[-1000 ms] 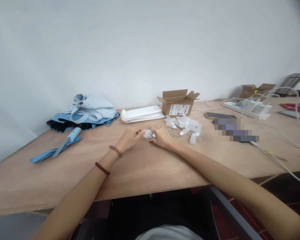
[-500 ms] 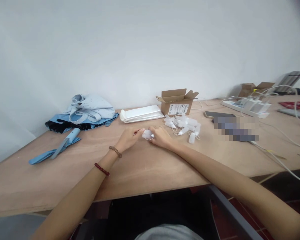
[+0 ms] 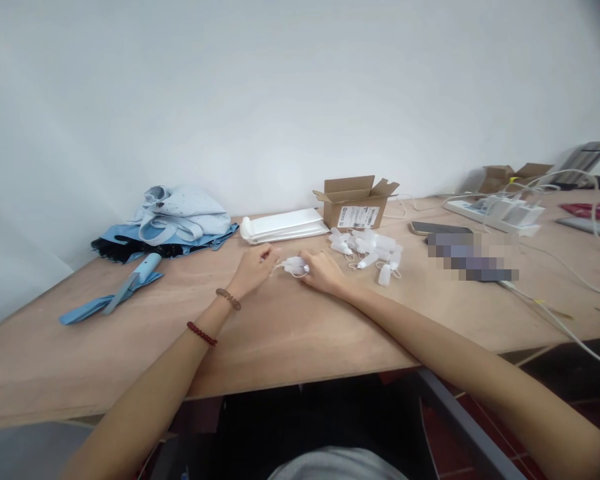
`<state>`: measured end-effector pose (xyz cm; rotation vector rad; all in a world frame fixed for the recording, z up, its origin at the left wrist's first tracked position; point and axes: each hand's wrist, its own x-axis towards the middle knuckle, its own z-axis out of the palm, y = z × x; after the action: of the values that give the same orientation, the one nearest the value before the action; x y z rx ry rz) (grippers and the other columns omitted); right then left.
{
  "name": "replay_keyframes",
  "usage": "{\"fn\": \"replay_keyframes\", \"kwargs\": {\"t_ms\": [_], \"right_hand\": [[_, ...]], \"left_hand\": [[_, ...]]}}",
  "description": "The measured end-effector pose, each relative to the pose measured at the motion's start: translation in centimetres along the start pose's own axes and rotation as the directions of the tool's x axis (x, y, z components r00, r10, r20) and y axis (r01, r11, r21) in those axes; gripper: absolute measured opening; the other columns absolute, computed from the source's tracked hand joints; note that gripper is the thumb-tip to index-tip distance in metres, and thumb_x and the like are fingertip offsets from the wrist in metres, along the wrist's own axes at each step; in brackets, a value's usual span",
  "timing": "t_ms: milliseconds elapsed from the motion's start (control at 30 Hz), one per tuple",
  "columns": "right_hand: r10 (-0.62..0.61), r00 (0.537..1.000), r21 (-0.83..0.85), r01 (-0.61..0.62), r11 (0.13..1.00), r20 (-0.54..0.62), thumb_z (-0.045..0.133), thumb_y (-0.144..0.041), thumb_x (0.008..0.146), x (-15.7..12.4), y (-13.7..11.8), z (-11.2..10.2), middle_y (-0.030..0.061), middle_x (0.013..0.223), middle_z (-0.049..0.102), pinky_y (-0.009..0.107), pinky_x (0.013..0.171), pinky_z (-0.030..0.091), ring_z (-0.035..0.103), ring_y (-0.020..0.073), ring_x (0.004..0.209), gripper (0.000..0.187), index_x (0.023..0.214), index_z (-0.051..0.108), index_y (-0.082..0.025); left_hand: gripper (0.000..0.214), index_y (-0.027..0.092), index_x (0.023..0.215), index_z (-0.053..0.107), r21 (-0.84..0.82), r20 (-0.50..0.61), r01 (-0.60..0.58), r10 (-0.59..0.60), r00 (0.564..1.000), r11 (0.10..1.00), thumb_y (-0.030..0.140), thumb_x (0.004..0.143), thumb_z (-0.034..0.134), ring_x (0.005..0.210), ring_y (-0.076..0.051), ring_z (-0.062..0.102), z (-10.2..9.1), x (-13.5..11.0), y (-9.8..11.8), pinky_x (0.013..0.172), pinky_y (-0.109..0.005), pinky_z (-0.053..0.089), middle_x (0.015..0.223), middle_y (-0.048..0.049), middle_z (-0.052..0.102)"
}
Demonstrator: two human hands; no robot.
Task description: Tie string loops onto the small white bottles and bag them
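Note:
Small translucent plastic squeeze bottles (image 3: 294,267) with thin white cords are bunched between my two hands, just above or on the table. My right hand (image 3: 323,272) is closed around their right side, its fingers partly hiding them. From the bunch a thin pale cord (image 3: 279,267) runs left to the fingertips of my left hand (image 3: 254,268), which is pinched closed on it. To the right of my right hand lies a loose pile of similar bottles (image 3: 367,247), several with cord loops attached.
An open cardboard box (image 3: 353,215) stands behind the pile, beside white flat packages (image 3: 284,225). A blue umbrella (image 3: 143,270) and pale cloth (image 3: 185,217) lie left. A phone (image 3: 440,229), a power strip (image 3: 490,215) and white cables occupy the right side.
My left hand has drawn slightly left, away from the bottles, and a cord now shows across the gap. My right hand has stayed nearly in place, still holding the bottles.

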<state>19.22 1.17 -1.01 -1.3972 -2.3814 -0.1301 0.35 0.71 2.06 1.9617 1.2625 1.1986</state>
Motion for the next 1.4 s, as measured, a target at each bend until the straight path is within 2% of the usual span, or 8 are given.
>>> {"fn": "replay_keyframes", "kwargs": {"t_ms": [67,133,200,267,400,533,767,1400], "right_hand": [[0.013,1.0,0.002,-0.013,1.0,0.007,0.055,-0.025,0.081,0.0,0.0,0.0,0.0118,0.104,0.068,0.029,0.075,0.036,0.062,0.0235,0.093,0.023,0.102,0.055,-0.016],[0.025,1.0,-0.006,-0.025,1.0,0.012,0.056,-0.025,0.081,0.0,-0.1,-0.1,0.0119,0.103,0.068,0.029,0.076,0.036,0.062,0.0237,0.094,0.023,0.102,0.055,-0.016],[0.036,0.999,-0.016,-0.036,0.999,0.011,0.055,-0.026,0.082,0.0,-0.2,-0.1,0.0123,0.104,0.068,0.03,0.076,0.036,0.062,0.024,0.094,0.023,0.102,0.055,-0.016],[0.042,0.999,-0.02,-0.042,0.999,0.013,0.055,-0.027,0.082,0.0,-0.3,-0.1,0.0126,0.104,0.068,0.029,0.075,0.036,0.062,0.0242,0.094,0.023,0.102,0.055,-0.016],[0.06,0.998,-0.026,-0.059,0.998,0.025,0.054,-0.026,0.082,-0.1,-0.5,-0.2,0.0129,0.104,0.068,0.03,0.075,0.036,0.062,0.0248,0.094,0.024,0.103,0.054,-0.016],[0.061,0.998,-0.016,-0.061,0.998,0.021,0.053,-0.028,0.084,-0.2,-0.6,0.0,0.0119,0.105,0.067,0.03,0.076,0.036,0.061,0.0242,0.094,0.023,0.104,0.054,-0.017],[0.025,1.0,-0.025,-0.025,0.999,0.008,0.05,-0.029,0.085,-0.2,-0.8,0.5,0.012,0.099,0.068,0.032,0.079,0.035,0.06,0.0252,0.095,0.02,0.1,0.055,-0.016],[0.062,0.998,-0.008,-0.062,0.998,0.008,0.057,-0.031,0.08,-0.1,-0.1,-0.4,0.012,0.101,0.068,0.03,0.074,0.037,0.062,0.0238,0.09,0.025,0.1,0.058,-0.016]], "left_hand": [[0.027,0.017,0.06,0.048,-0.329,0.027,0.221,-0.225,0.974,0.918,0.035,0.08,0.051,0.042,-0.007,0.029,-0.6,0.3,0.3,0.04,-0.021,0.02,0.052,0.0044,0.039],[0.019,0.017,0.064,0.047,-0.602,0.174,0.402,-0.378,0.909,0.69,0.031,0.078,0.047,0.036,-0.005,0.022,-1.4,0.6,0.6,0.036,-0.02,0.016,0.052,0.0051,0.038],[0.014,0.016,0.071,0.05,-0.711,0.297,0.491,-0.418,0.859,0.503,0.028,0.075,0.046,0.036,-0.005,0.025,-2.0,0.7,1.1,0.034,-0.019,0.017,0.057,0.002,0.045],[0.013,0.015,0.074,0.052,-0.725,0.322,0.518,-0.442,0.838,0.455,0.028,0.074,0.049,0.038,-0.005,0.03,-2.1,0.5,1.6,0.033,-0.017,0.016,0.061,-0.0005,0.05],[0.018,0.015,0.071,0.054,-0.535,0.214,0.419,-0.362,0.907,0.734,0.03,0.072,0.064,0.039,-0.004,0.025,-0.8,-0.4,2.1,0.037,-0.019,0.015,0.053,0.0056,0.041],[0.025,0.016,0.079,0.069,-0.063,0.109,0.048,-0.041,0.993,0.997,0.039,0.074,0.066,0.048,-0.008,0.034,1.0,-1.3,1.7,0.046,-0.023,0.024,0.052,0.0042,0.046],[0.025,0.017,0.077,0.071,0.236,0.232,-0.284,0.23,0.945,0.929,0.035,0.085,0.055,0.057,-0.011,0.045,1.9,-1.8,1.0,0.058,-0.024,0.03,0.06,0.0024,0.056],[0.028,0.015,0.072,0.068,0.185,0.109,-0.12,0.101,0.989,0.975,0.042,0.077,0.061,0.051,-0.01,0.04,-1.3,-0.5,1.1,0.048,-0.022,0.03,0.057,0.0015,0.055]]}}
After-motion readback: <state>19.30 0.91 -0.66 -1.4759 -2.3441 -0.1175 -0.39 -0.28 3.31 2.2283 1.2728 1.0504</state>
